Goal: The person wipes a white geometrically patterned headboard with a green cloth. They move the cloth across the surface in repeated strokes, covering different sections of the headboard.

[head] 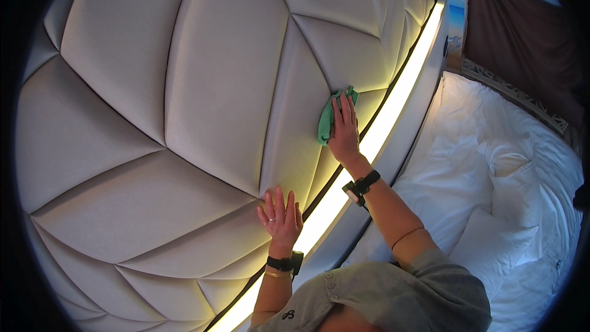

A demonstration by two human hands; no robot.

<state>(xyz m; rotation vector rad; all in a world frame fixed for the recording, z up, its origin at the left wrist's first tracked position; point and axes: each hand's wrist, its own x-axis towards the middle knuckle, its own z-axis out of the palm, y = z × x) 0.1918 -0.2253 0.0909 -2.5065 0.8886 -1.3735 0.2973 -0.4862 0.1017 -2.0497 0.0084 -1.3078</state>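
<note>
My right hand (344, 128), fingers extended, presses a green cloth (326, 120) against the padded upholstered wall panel (221, 74), just above a glowing light strip (389, 120). Lower and to the left, my left hand (282, 219) rests with spread fingers on the same beige panel and holds nothing. A ring shows on one of its fingers. Each wrist wears a black strap with a small device. Part of the cloth is hidden under my right hand.
The light strip runs diagonally along a pale ledge (401, 140). Beyond it on the right lies a bed with rumpled white bedding (442, 180) and pillows (491, 240). A dark brown curtain (516, 41) hangs at the upper right beside a painted beach scene (455, 18).
</note>
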